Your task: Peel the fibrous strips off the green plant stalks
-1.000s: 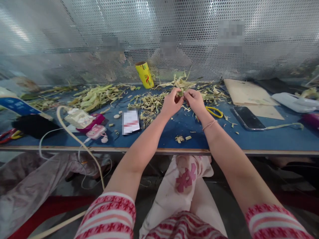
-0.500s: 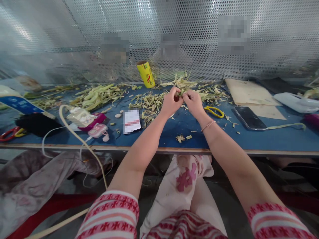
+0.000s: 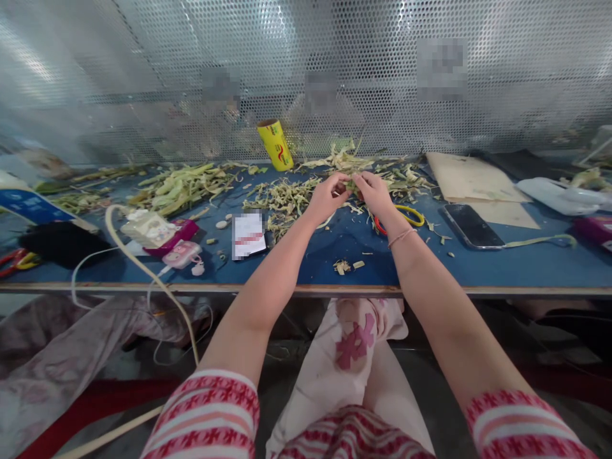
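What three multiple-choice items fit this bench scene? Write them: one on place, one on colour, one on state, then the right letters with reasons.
1. Where does the phone lie?
A. right of the hands
B. left of the hands
C. on the lap

2. What colour is the roll by the mesh wall?
A. blue
B. yellow
C. black

3. How do the left hand and right hand stand?
A. flat on the table
B. far apart
C. together, pinching a green plant piece

Answers: A, it lies right of the right wrist; B, its wrap is yellow; C, the fingertips meet on the piece.
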A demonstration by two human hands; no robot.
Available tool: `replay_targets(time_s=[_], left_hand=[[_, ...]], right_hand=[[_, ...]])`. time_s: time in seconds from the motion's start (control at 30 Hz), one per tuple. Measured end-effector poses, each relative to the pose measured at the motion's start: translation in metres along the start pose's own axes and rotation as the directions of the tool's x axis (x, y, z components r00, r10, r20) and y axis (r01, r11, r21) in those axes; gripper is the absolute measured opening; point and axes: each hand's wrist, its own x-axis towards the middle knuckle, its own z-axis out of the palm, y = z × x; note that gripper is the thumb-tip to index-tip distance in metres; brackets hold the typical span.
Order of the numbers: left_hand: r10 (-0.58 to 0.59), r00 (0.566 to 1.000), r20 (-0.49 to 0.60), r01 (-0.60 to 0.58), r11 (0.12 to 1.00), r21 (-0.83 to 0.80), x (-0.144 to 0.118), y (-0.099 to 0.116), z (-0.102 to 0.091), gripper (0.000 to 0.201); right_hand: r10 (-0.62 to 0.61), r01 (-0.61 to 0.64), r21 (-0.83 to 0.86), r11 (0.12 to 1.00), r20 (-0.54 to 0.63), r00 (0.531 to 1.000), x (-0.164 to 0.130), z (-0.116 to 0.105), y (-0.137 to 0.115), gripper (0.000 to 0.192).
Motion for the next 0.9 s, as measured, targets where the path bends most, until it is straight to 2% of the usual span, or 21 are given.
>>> replay_targets(time_s=[0.1,0.2,0.3,0.4,0.47,0.6,0.73,0.9], left_hand=[[-0.058,0.998,0.038,0.061,0.994,-0.096,0.001,0.001,0.004,0.028],[-0.146,0.989,0.014,0.145,0.965,-0.218,0.002,0.000,0.008,0.033],[-0.312,0.950,0.031,0.300,0.875,-0.379,0.003,0.000,0.013,0.033],[-0.391,0.910,0.137,0.406,0.779,-0.477,0.000,0.004,0.017,0.037],[-0.370,0.912,0.180,0.408,0.759,-0.508,-0.002,0.007,0.019,0.040],[-0.286,0.944,0.161,0.327,0.767,-0.552,-0.004,0.009,0.020,0.043],[-0.183,0.970,0.161,0.240,0.830,-0.503,-0.003,0.004,0.019,0.046],[-0.097,0.969,0.226,0.188,0.883,-0.430,-0.003,0.000,0.012,0.046]], right_hand=[[-0.018,0.019,-0.041,0.999,0.025,1.000,0.000,-0.002,-0.003,0.038],[-0.050,0.050,-0.025,0.998,-0.004,0.999,0.001,-0.004,-0.004,0.040],[-0.056,0.058,0.072,0.996,-0.024,0.998,0.002,-0.005,-0.001,0.043],[-0.018,0.017,0.189,0.982,0.001,1.000,0.004,-0.003,0.004,0.047],[0.035,-0.045,0.272,0.961,0.044,0.998,0.005,0.000,0.007,0.050],[0.135,-0.156,0.386,0.909,0.081,0.987,0.006,0.004,0.008,0.052],[0.169,-0.160,0.408,0.899,0.017,0.986,0.006,0.008,0.007,0.051],[0.167,-0.141,0.399,0.906,-0.032,0.985,0.005,0.013,0.007,0.047]])
